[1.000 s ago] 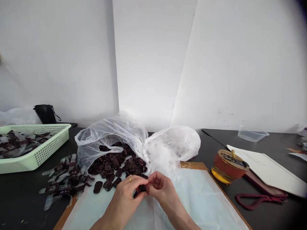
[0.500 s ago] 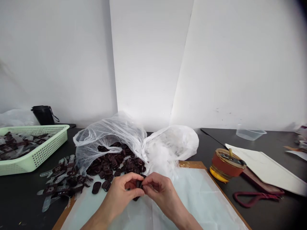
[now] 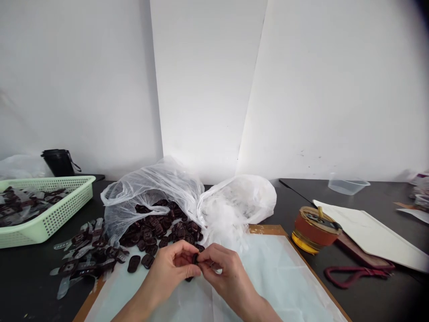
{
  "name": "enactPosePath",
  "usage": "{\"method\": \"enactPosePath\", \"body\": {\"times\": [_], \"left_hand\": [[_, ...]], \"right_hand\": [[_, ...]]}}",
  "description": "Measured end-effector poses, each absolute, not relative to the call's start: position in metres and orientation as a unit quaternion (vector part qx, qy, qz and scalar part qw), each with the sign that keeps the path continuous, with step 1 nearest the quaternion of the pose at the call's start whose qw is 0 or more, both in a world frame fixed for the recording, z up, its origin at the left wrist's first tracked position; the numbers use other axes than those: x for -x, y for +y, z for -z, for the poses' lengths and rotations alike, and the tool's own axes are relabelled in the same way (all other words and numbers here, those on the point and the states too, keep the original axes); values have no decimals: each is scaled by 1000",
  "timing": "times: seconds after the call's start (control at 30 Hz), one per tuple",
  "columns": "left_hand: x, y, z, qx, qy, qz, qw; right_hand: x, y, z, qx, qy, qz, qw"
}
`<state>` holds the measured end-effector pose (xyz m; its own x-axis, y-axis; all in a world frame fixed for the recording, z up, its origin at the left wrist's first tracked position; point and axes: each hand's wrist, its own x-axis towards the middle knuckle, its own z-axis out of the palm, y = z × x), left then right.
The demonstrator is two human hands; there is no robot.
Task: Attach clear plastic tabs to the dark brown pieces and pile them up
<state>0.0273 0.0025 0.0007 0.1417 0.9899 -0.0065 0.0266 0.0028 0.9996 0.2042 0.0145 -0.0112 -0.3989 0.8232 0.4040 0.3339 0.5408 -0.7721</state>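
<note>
Above the pale sheet point(image 3: 268, 277), my left hand point(image 3: 167, 268) pinches a small dark plastic piece point(image 3: 195, 258) between thumb and fingers. My right hand point(image 3: 226, 270) meets it from the other side, thumb and forefinger closed on the same piece. The fingers cover most of it, so its exact kind is unclear. Just beyond my hands, a heap of dark oval plastic pieces point(image 3: 157, 230) spills from a clear plastic bag point(image 3: 161, 176). Two loose dark pieces lie left of my left hand. Farther left is a pile of dark pieces fitted with clear holed straps point(image 3: 87, 257).
A green basket point(image 3: 67, 212) of strapped pieces stands left, with a black cup point(image 3: 58, 163) behind. A white bag point(image 3: 251, 197) lies beyond my right hand. To the right are an amber tape roll point(image 3: 313, 230), red-handled scissors point(image 3: 348, 275), white pad point(image 3: 368, 232) and clear tub point(image 3: 348, 184).
My right fingers have shifted slightly on the small piece, and the right hand's grip looks more bent. The view has moved a little; the surrounding things stay put.
</note>
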Motion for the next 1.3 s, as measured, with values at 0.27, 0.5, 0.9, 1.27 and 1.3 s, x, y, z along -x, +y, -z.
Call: {"method": "enactPosePath", "body": {"times": [0.27, 0.5, 0.9, 1.27, 1.3], "left_hand": [[-27, 6, 2, -522, 452, -475, 546], [-26, 8, 2, -506, 431, -494, 560], [-25, 5, 6, -522, 431, -487, 552], [-27, 8, 8, -547, 381, -458, 588], [-27, 7, 6, -547, 372, -455, 596]], "right_hand": [[-199, 7, 8, 373, -799, -188, 433], [-194, 5, 11, 346, -766, -250, 481], [-194, 7, 9, 357, -769, -244, 470], [-193, 6, 12, 355, -792, -149, 474], [-192, 6, 11, 356, -790, -157, 475]]}}
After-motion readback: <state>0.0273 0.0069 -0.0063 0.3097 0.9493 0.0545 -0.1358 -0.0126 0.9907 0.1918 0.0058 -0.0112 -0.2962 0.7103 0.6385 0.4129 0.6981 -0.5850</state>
